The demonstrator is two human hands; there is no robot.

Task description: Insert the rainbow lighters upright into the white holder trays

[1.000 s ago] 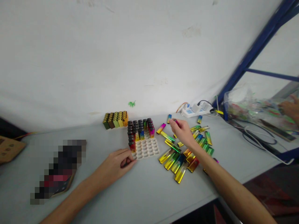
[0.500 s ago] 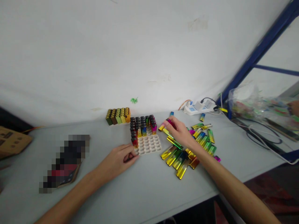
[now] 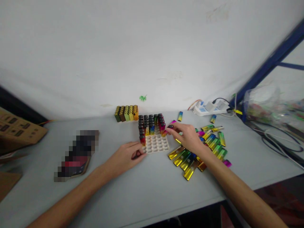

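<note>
A white tray (image 3: 155, 144) with rows of oval holes lies on the table. Upright in its back and left rows stand several shiny, lighter-like cases (image 3: 152, 126) with black tops. At the tray's left front corner, my left hand (image 3: 130, 153) has its fingers curled, thumb and fingertips closed on the edge. My right hand (image 3: 184, 134) pinches a pink-and-yellow lighter-like case (image 3: 165, 132) by its black end, tilted at the tray's right side. Under and beside that hand, a loose pile of similar metallic cases (image 3: 190, 171) lies flat.
A second filled block of gold-topped cases (image 3: 127, 114) stands by the wall. A power strip (image 3: 211, 108) with cables sits back right. A phone-like item (image 3: 86, 166), partly pixelated, lies left, near a cardboard box (image 3: 22, 129). A blue frame (image 3: 268, 63) rises on the right.
My right hand has brought the pink-and-yellow case from above the pile leftward to the tray's right side. My left hand stays at the tray's corner. The whole view has shifted slightly.
</note>
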